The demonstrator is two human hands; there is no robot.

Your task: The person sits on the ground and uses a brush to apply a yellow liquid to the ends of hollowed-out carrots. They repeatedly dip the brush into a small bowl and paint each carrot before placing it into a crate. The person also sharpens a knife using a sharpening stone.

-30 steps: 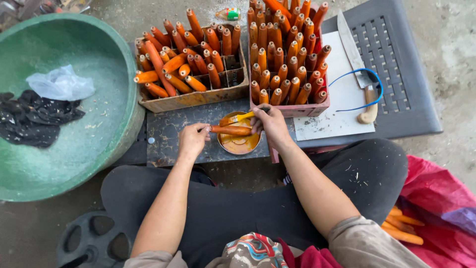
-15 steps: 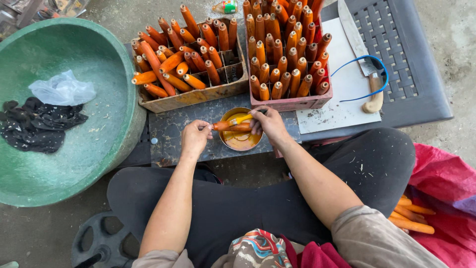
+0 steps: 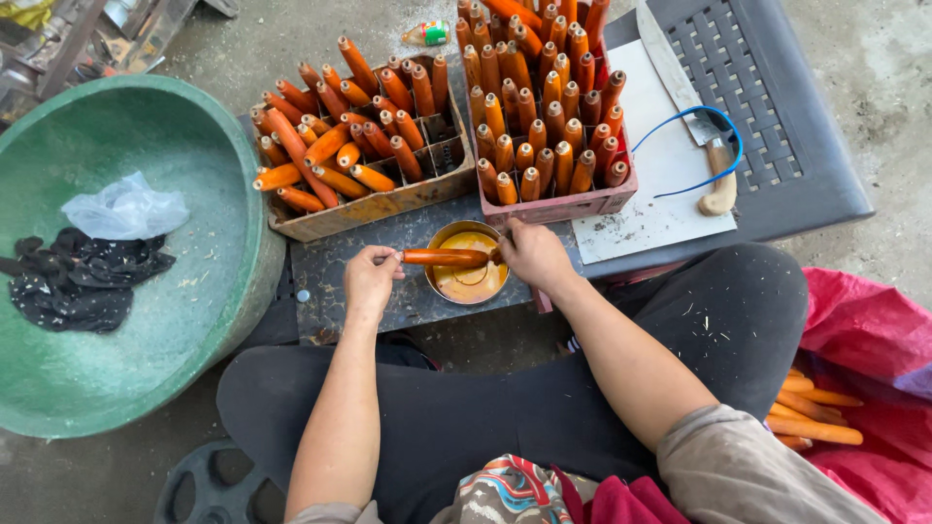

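An orange, glossy tapered stick (image 3: 446, 257) lies level over a small round tin (image 3: 469, 269) of orange-yellow liquid. My left hand (image 3: 370, 279) pinches its left tip. My right hand (image 3: 532, 256) grips its right end at the tin's rim. The tin sits on a dark slab (image 3: 388, 291) in front of my knees. Behind it stand two boxes full of several similar orange sticks: a brown one (image 3: 359, 146) at the left, a pink one (image 3: 544, 116) at the right.
A big green basin (image 3: 194, 291) at the left holds a black cloth (image 3: 78, 281) and a clear plastic bag (image 3: 126, 209). A knife (image 3: 684, 97) and a blue wire loop lie on white paper on a grey plastic stool (image 3: 777, 126). Pale orange sticks (image 3: 811, 412) rest on red cloth at the right.
The stick has been turned level over the tin and now spans it; my left hand shifted to its left tip. The camera view drew closer.
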